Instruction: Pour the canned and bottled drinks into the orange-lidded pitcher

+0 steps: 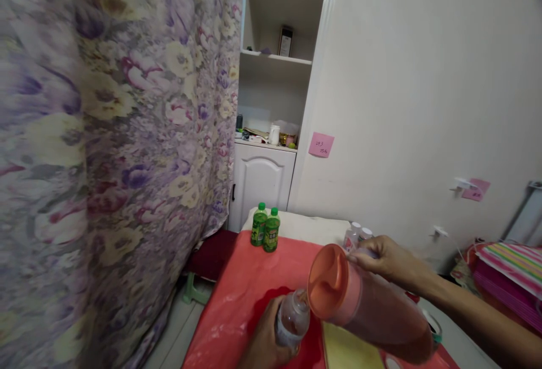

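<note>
My right hand (383, 256) is closed around the handle of a large clear pitcher (385, 315) with an orange lid. The pitcher is tipped to the left, and reddish-brown liquid inside it runs from the spout into a clear plastic bottle (293, 319). Wrapped around that bottle is my left hand (271, 338), keeping it slightly tilted with its open mouth just under the spout. Some brownish liquid shows inside the bottle. Both are above a table with a red cover (237, 290).
Two green-capped drink bottles (265, 230) stand at the table's far left. White-capped bottles (353, 234) are behind the pitcher. A yellow board or cloth (349, 349) lies below it. A floral curtain (127, 131) hangs left; a shelf cabinet (265, 179) stands behind.
</note>
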Demonstrator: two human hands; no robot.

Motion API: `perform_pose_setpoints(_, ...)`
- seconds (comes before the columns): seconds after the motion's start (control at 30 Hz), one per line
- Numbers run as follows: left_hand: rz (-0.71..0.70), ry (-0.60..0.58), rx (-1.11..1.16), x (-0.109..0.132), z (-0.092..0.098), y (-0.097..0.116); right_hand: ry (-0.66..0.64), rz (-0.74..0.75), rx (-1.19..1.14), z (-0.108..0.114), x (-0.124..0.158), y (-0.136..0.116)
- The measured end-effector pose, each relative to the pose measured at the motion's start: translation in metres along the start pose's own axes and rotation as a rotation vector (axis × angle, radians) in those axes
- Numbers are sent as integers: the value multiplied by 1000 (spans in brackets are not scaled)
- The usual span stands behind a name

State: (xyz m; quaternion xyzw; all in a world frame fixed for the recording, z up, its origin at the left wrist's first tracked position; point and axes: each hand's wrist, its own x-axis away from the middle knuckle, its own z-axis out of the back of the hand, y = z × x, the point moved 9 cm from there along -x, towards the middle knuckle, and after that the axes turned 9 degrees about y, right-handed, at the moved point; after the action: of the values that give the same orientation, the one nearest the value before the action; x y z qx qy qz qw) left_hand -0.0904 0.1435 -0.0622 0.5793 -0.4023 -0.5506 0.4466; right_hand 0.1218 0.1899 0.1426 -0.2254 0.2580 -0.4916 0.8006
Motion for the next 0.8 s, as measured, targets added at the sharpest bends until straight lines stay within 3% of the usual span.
perform_pose_setpoints(0.2,3,-2,-18,1,1,-4,24,-26,-19,-4,1,11)
perform_pose_setpoints(0.8,111,30,11,-1,3,12,143,-7,-372,-23,5,47)
